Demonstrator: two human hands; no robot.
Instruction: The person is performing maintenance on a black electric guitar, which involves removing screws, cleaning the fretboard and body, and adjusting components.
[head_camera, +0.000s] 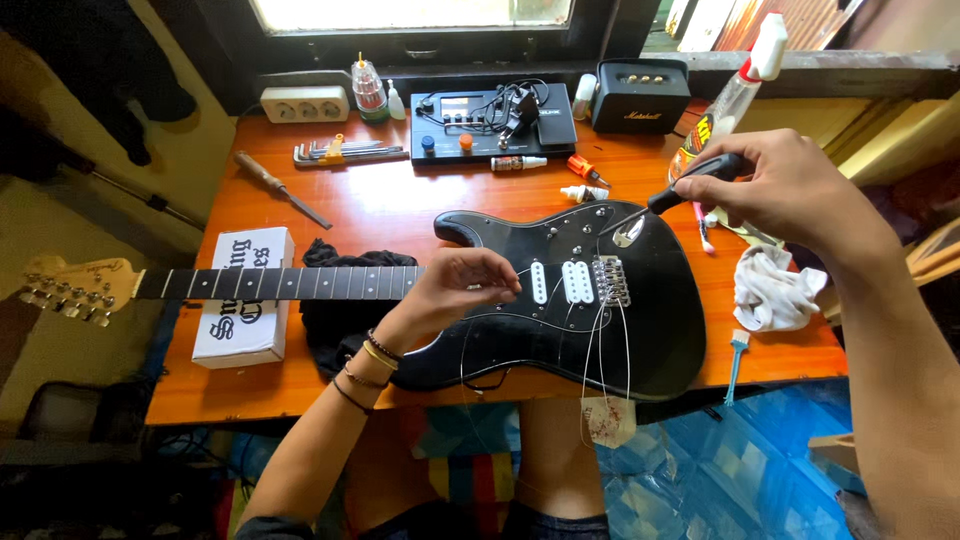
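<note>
A black electric guitar (640, 330) lies flat across an orange wooden table (400, 205), neck pointing left, headstock (75, 288) past the table edge. My right hand (790, 190) grips a black-handled screwdriver (690, 180); its tip rests on the guitar body near the chrome plate above the bridge (612, 280). My left hand (460, 285) rests on the body by the neck joint, fingers curled and pinching loose strings. Slack strings trail from the bridge over the table's front edge.
A white box (245, 300) and black cloth (340, 320) support the neck. At the back stand a power strip (305, 103), hex keys (345, 152), a black pedal unit (490, 125) and small speaker (640, 97). A spray bottle (735, 90), white rag (775, 290) and toothbrush (737, 365) lie right.
</note>
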